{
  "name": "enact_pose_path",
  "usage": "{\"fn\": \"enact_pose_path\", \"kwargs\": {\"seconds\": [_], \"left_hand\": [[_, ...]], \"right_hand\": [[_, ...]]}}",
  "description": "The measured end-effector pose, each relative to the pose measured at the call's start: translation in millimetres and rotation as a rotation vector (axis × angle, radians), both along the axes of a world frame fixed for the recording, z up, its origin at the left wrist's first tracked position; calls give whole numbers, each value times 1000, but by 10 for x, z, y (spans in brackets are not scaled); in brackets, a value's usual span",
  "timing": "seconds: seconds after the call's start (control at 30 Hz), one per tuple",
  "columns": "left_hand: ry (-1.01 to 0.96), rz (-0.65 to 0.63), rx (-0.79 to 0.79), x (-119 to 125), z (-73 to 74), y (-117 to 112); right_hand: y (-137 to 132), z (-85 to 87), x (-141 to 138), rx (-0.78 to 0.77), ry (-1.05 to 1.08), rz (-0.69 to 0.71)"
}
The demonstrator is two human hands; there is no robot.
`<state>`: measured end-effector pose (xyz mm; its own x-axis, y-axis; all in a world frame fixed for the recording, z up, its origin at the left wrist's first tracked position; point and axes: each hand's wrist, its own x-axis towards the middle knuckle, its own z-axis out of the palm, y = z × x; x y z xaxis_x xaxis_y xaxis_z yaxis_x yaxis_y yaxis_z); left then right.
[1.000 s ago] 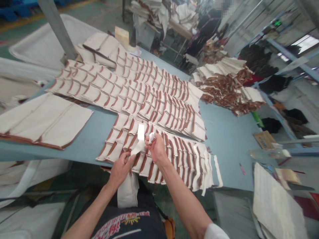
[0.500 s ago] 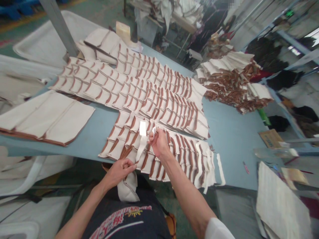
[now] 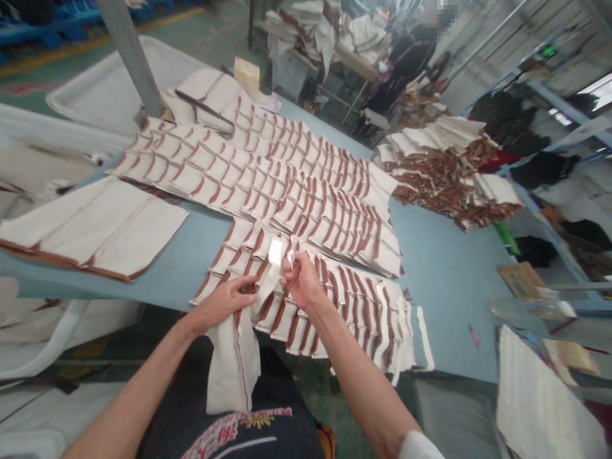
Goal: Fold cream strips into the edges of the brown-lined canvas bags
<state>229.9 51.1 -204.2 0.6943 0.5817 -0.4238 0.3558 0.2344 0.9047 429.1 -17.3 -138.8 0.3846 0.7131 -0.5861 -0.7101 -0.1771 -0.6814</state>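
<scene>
Cream cloth pieces with brown edges lie in overlapping rows on the table. My left hand [image 3: 224, 307] is closed at the near edge of the closest row [image 3: 354, 306], gripping a cream cloth piece [image 3: 234, 366] that hangs over the edge in front of my apron. Just right of its fingers, a white strip [image 3: 268, 277] with a brighter top end lies across the row. My right hand [image 3: 302, 280] is pinched beside that strip, above the row, with a small white bit [image 3: 291, 257] showing at its fingertips; its exact kind is unclear.
Larger rows [image 3: 258, 172] of cloth lie behind, and a flat stack [image 3: 90, 223] lies left. A heaped pile [image 3: 444, 166] stands at the back right. Loose white strips [image 3: 423, 338], a pink-handled tool [image 3: 474, 336] and a cardboard box [image 3: 521, 279] are to the right. A metal post [image 3: 131, 60] rises at left.
My left hand has moved slightly up and left, drawing the cloth piece so that more of it hangs down. My right hand stays nearly in place beside the white strip.
</scene>
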Motion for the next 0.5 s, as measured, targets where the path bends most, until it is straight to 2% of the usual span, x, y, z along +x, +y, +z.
{"fn": "enact_pose_path", "kwargs": {"seconds": [0.13, 0.37, 0.5], "left_hand": [[-69, -66, -64, 81, -81, 71], [-49, -142, -65, 127, -255, -13], [-15, -105, -41, 126, -264, -137]], "right_hand": [[-5, -80, -12, -6, 1, 32], [12, -190, -79, -2, 6, 34], [30, -210, -77, 1, 0, -23]]}}
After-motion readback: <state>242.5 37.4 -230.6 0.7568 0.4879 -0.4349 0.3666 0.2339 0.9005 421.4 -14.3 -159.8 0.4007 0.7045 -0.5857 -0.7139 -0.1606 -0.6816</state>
